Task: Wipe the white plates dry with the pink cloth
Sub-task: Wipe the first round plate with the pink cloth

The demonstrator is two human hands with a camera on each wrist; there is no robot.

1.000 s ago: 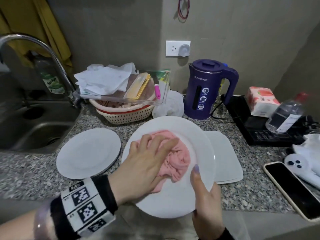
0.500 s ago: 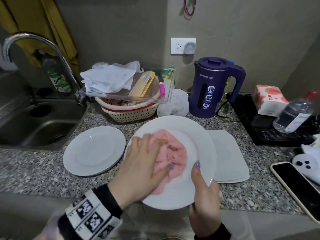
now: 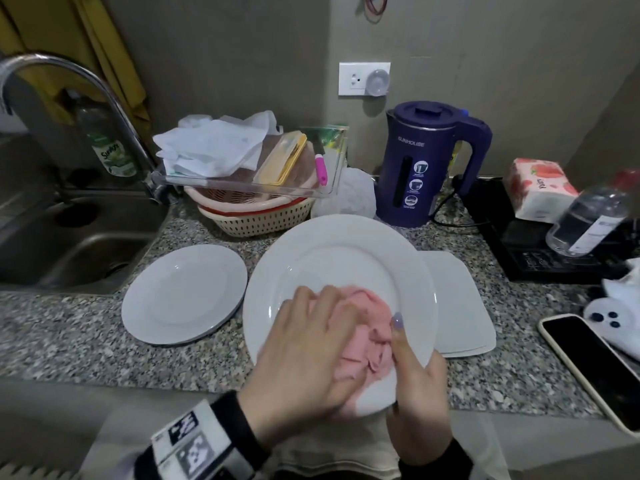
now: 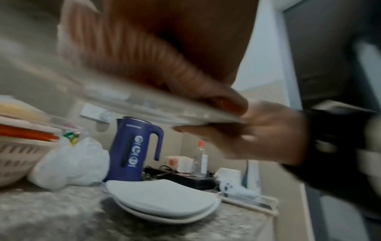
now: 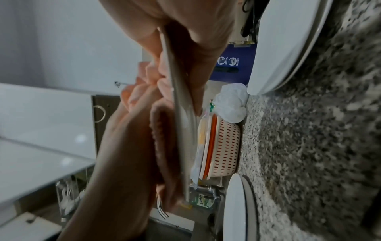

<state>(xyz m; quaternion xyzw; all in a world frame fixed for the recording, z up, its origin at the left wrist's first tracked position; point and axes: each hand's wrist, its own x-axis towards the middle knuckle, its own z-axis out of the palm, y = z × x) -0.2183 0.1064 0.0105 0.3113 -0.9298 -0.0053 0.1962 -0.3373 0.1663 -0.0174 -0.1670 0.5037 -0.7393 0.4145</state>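
A large round white plate (image 3: 341, 251) is held up over the counter's front edge. My right hand (image 3: 410, 362) grips its near right rim, thumb on top and fingers underneath. My left hand (image 3: 311, 344) presses and holds the bunched pink cloth (image 3: 369, 327) on the plate's near part. In the right wrist view the plate (image 5: 181, 114) shows edge-on, with the cloth (image 5: 144, 78) and left hand (image 5: 123, 146) on one face. The left wrist view is blurred, with the plate's rim (image 4: 144, 110) across it. A second round white plate (image 3: 183, 292) lies on the counter to the left.
Stacked rectangular white plates (image 3: 460, 306) lie right of the held plate. Behind stand a purple kettle (image 3: 426, 164), a cream basket (image 3: 256, 216) under a clear tray, and a white bag (image 3: 349, 199). The sink (image 3: 69, 237) is at left, a phone (image 3: 595, 368) at right.
My left hand has dragged the pink cloth from the plate's middle toward its near edge. The plate has come a little closer to me in my right hand.
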